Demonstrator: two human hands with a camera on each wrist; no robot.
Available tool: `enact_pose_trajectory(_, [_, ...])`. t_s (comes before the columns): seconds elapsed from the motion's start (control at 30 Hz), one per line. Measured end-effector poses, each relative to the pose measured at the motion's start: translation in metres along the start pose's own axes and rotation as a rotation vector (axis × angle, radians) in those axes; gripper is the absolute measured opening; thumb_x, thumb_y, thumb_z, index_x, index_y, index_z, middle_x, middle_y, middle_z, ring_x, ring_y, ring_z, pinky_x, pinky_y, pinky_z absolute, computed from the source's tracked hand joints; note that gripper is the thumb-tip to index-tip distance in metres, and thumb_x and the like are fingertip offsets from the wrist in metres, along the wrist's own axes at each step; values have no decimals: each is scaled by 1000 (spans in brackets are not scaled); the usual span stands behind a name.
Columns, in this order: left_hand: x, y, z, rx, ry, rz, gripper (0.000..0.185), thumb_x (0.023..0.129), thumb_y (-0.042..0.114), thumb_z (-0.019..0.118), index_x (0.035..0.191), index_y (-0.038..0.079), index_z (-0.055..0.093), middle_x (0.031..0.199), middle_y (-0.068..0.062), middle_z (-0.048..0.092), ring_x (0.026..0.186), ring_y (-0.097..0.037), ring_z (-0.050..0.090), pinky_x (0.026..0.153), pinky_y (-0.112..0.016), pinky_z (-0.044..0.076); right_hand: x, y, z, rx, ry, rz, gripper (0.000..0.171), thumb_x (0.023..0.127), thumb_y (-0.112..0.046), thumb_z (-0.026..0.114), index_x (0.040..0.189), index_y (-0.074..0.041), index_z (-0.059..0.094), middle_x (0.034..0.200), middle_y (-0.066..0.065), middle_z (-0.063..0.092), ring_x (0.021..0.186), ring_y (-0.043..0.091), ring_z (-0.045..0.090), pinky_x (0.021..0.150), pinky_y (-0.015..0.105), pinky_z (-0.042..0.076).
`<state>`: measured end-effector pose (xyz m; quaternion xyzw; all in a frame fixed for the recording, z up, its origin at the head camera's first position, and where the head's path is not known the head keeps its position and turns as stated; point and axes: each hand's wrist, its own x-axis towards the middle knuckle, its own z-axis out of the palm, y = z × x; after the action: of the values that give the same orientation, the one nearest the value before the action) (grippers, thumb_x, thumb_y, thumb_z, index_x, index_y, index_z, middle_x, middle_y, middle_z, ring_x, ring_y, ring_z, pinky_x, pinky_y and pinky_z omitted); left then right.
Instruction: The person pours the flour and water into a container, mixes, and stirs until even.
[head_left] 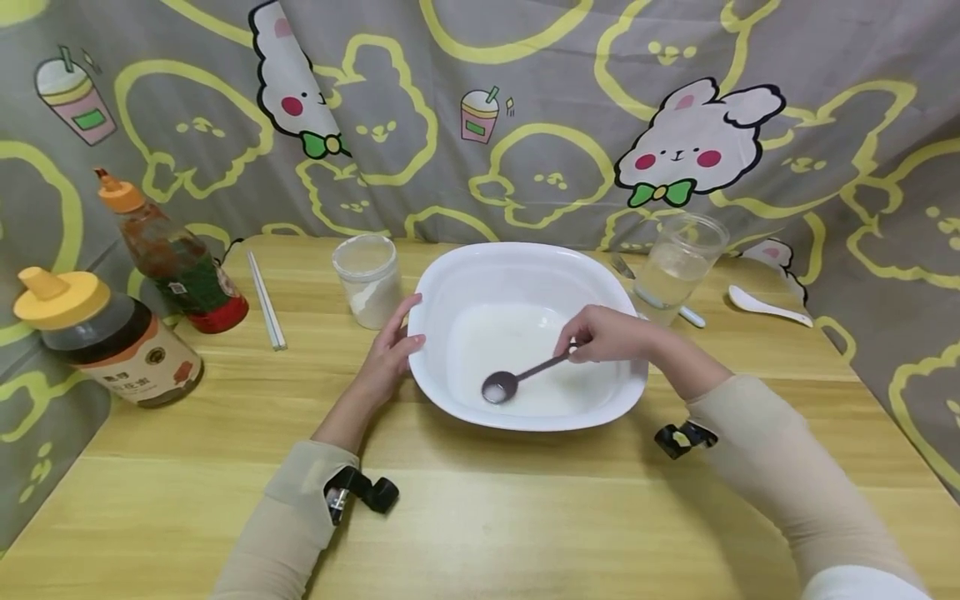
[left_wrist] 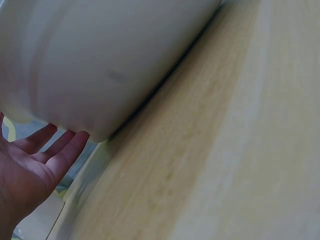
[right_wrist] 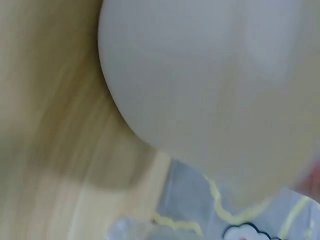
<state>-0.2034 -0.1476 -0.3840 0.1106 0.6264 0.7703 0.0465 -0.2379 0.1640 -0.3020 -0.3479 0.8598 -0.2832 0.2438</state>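
A white basin (head_left: 525,258) stands on the table with milky white liquid (head_left: 487,337) in its bottom. My left hand (head_left: 386,354) holds the basin's left rim, thumb and forefinger at the edge. In the left wrist view, other fingers (left_wrist: 70,150) touch the outer wall from below the rim. Over the basin, my right hand (head_left: 603,333) pinches the handle of a dark brown spoon (head_left: 499,387). The spoon's round bowl faces up near the basin's front left; whether it touches the liquid I cannot tell. In the right wrist view, the basin wall (right_wrist: 200,90) hides most of the hand.
Left of the basin stand a jar of white powder (head_left: 370,283), chopsticks (head_left: 266,300), a red-based sauce bottle (head_left: 180,262) and a yellow-capped honey bottle (head_left: 127,350). To its right are a glass of clear liquid (head_left: 678,267), a utensil (head_left: 690,316) behind it, and a white spoon (head_left: 768,308).
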Motion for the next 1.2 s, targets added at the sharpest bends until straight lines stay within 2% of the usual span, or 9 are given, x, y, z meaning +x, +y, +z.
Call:
enact_pose_trajectory(0.1, [-1,-1,1,4,-4,-11,61,79,11,48,135,19,26,123,-22,37,99,-35,45,67,-34,51,-16,2,-9,-45,-25,3,17,74,4,56,83,-5,67,61,-1,53,53,11,40,47,21,34])
enact_pose_trajectory(0.17, [-1,-1,1,5,-2,-16,61,79,12,49,135,19,26,123,-22,36,100,-36,44,68,-33,50,-25,4,-16,-110,-10,23,17,73,4,55,81,-6,67,62,-3,53,54,11,41,47,21,34])
enact_pose_trajectory(0.37, [-1,-1,1,1,8,-13,61,79,12,49,135,20,27,123,-22,37,102,-41,41,67,-33,51,-34,11,-33,-268,121,131,18,71,5,52,79,-5,66,61,-1,51,56,14,40,49,25,35])
enact_pose_trajectory(0.6, [-1,-2,0,-4,14,-9,60,79,11,49,135,20,28,121,-22,38,98,-37,45,66,-33,51,-9,13,-35,-313,231,217,19,74,2,52,84,-3,66,67,3,54,60,18,44,51,27,36])
enact_pose_trajectory(0.77, [-2,-2,0,-3,20,-10,60,79,11,48,135,19,28,121,-21,38,99,-37,44,66,-33,51,19,18,-22,-210,276,138,17,74,2,53,86,-1,66,66,1,56,59,16,44,54,27,37])
enact_pose_trajectory(0.9, [-2,-1,0,-7,15,-10,60,79,10,49,135,19,28,120,-23,38,100,-39,44,66,-33,51,32,18,-8,-76,246,92,15,75,1,56,86,-2,66,62,3,56,53,14,43,50,25,36])
enact_pose_trajectory(1.0, [-1,-1,1,-10,12,-11,60,79,10,49,135,19,28,121,-23,38,101,-40,43,66,-33,51,32,14,0,-19,189,81,15,76,1,57,88,-3,66,60,5,53,52,14,41,48,24,35])
enact_pose_trajectory(1.1, [-1,0,1,-9,12,-13,60,79,10,49,135,20,28,121,-23,38,102,-40,42,67,-33,51,24,12,3,-10,131,42,15,77,1,57,88,-4,66,58,4,52,51,13,39,47,23,34])
enact_pose_trajectory(1.2, [-1,0,1,-8,14,-12,60,79,10,49,135,20,28,121,-22,38,102,-39,42,67,-33,51,10,9,0,-50,75,12,16,76,1,56,86,-5,67,61,1,54,53,11,40,49,22,35])
